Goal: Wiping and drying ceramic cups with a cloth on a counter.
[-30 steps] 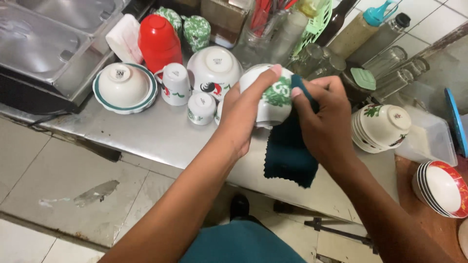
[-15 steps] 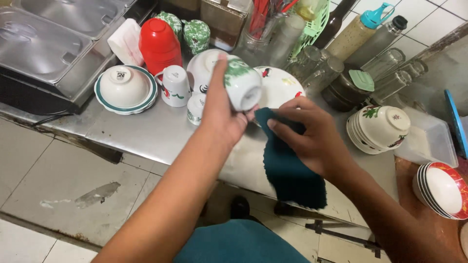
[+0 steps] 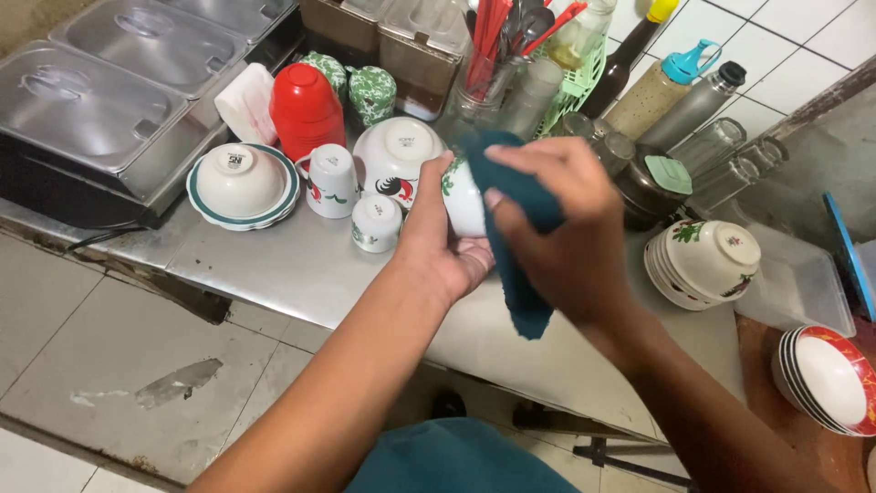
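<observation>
Left hand: the left hand (image 3: 444,245) is closed around a small white cup (image 3: 464,199) with a green pattern, thumb and fingers wrapped about its side, holding it up above the surface
Right hand: the right hand (image 3: 555,224) is curled shut over a dark teal cloth (image 3: 518,274), pressing it against the cup's right side; the cloth's loose end hangs down below the hands
Cup: off the surface, between the two hands, partly hidden by the cloth and fingers
Just behind the hands: a large white bowl (image 3: 394,157) turned upside down, with a rooster painted on its side, touching or nearly touching the held cup
Left of it: a small white cup (image 3: 375,223) upside down, then a white mug (image 3: 328,180) upside down, then an overturned white bowl with a green rim (image 3: 243,183)
Farther back: a red flask (image 3: 304,110), two green patterned jars (image 3: 359,89), a holder of red chopsticks (image 3: 497,36), clear glasses and bottles
Right side: a stack of white flowered bowls (image 3: 704,262) on the surface, and a stack of red-rimmed bowls (image 3: 826,379) near the picture's edge
Far left: steel food trays with lids (image 3: 87,100)
Surface: a steel counter (image 3: 274,265), above a tiled floor
</observation>
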